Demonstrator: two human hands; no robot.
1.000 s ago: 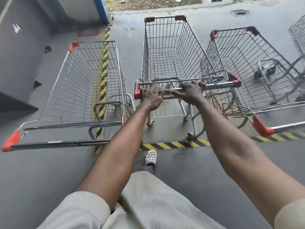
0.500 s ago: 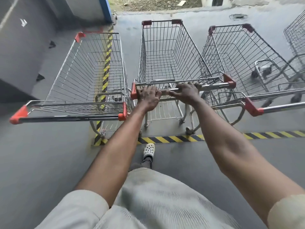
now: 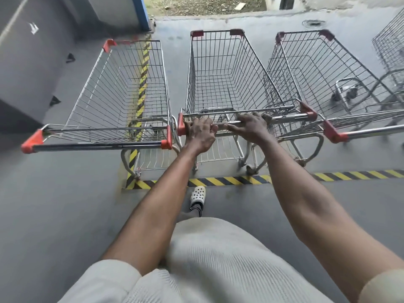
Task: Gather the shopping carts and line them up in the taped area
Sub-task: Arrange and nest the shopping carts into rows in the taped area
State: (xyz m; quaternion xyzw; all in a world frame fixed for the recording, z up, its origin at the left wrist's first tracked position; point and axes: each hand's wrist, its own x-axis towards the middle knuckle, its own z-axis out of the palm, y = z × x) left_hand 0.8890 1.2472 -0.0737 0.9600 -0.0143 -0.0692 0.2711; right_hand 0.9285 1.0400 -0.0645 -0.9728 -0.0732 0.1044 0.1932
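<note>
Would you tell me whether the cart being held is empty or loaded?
Empty: the middle cart holds nothing; only bare wire mesh shows inside.

Grey floor [image 3: 54, 215], yellow-black tape [image 3: 229, 181], left cart [image 3: 122, 95] astride it, middle cart [image 3: 220, 79] and right cart [image 3: 317, 79] inside

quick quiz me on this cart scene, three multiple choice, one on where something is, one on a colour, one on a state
1. The left cart stands: A) over the lengthwise striped tape; B) behind the person; C) nested inside another cart.
2. The handle end caps are: A) blue; B) red; C) green.
3. The left hand and right hand: A) hang free; B) grip the handle of the middle cart; C) rest on the left cart.
Answers: 1 A, the stripes show beneath it. 2 B, red caps sit at each handle's ends. 3 B, the fingers curl round that handle.
</note>
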